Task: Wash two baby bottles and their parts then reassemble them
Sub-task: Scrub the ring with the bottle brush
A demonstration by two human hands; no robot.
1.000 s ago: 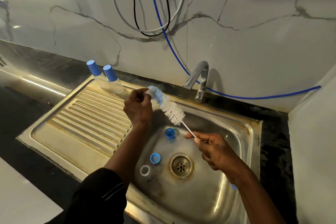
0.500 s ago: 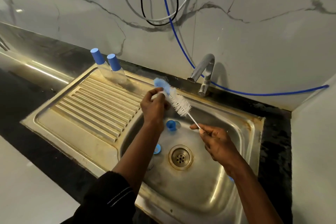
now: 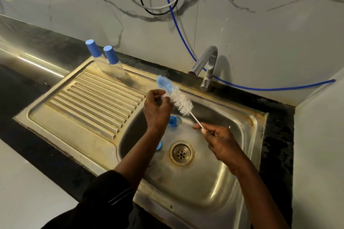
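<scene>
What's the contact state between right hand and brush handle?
Touching. Head view shows the right hand pinching the thin wire handle of the brush between thumb and forefinger, with no gap.

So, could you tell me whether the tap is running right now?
Off, as far as shows: no stream falls from the spout of the tap, and the sink below it shows no splashing.

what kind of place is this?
Probably a home kitchen counter: a stainless sink with a ribbed drainboard, a chrome tap behind it, and marble-look wall tiles.
</scene>
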